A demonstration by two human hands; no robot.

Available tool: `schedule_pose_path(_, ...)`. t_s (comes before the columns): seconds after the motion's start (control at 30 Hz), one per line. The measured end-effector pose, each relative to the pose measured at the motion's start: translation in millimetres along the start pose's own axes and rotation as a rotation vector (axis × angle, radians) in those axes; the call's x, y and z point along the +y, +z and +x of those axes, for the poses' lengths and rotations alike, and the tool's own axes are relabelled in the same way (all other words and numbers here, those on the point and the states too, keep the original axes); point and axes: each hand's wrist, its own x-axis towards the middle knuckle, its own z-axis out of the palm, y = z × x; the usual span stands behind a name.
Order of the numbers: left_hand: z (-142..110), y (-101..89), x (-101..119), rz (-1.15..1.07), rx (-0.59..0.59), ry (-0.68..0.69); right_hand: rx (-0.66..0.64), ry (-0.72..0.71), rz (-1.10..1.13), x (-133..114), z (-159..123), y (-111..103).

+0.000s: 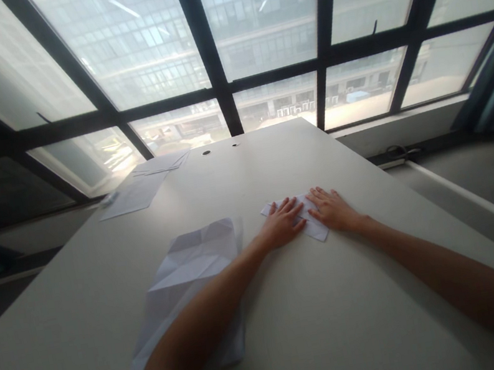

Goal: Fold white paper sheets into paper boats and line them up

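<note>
While hands (282, 224) (333, 211) rest on folded paper (316, 229), one forearm (218, 297) (left) overlaps creased paper (188, 257).

Hazy daylight glares through the windows (267, 23); the foreground dims.

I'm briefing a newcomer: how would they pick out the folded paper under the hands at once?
Find the long white table standing by the windows. Right of its large creased sheet, the small folded paper lies partly covered by the left hand and right hand. Unlike that sheet and the flat papers at the far left, it is much smaller, a compact folded piece.
</note>
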Motion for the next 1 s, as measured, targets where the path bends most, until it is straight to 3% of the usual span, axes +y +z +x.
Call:
schedule_pose_path(0.23,0,1.6,0,0.011,0.03,-0.004,0.056,-0.023,0.039,2,-1,1)
schedule_pose_path(0.5,-1,-4.1,4,0.049,0.105,-0.032,0.22,-0.201,0.094,-7,-4,-12)
schedule_pose_path(0.7,-2,-7.3,8,0.077,0.121,-0.054,0.211,-0.199,0.065,-21,-9,-19)
schedule_pose_path(1.0,-3,-11.9,8,0.065,0.141,-0.014,0.198,-0.112,0.088,-9,-7,-14)
